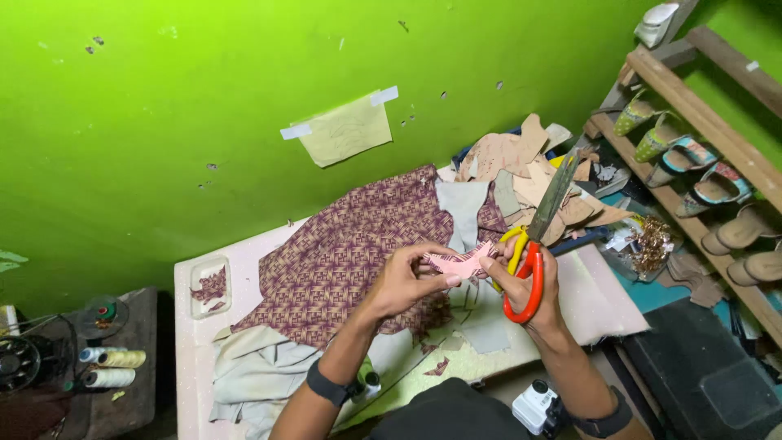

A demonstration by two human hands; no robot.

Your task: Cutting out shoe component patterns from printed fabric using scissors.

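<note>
My left hand pinches a small pink cut-out piece of patterned material by its near edge. My right hand also touches the piece's right end with thumb and finger while it holds scissors with red and yellow handles, blades pointing up and away. Both hands hover above a maroon patterned fabric spread on a pale work board.
A heap of tan cut-out patterns lies behind the hands. A wooden rack of shoes stands at right. Thread spools and a sewing machine part sit at lower left. Grey cloth bunches near the front edge. Green wall behind.
</note>
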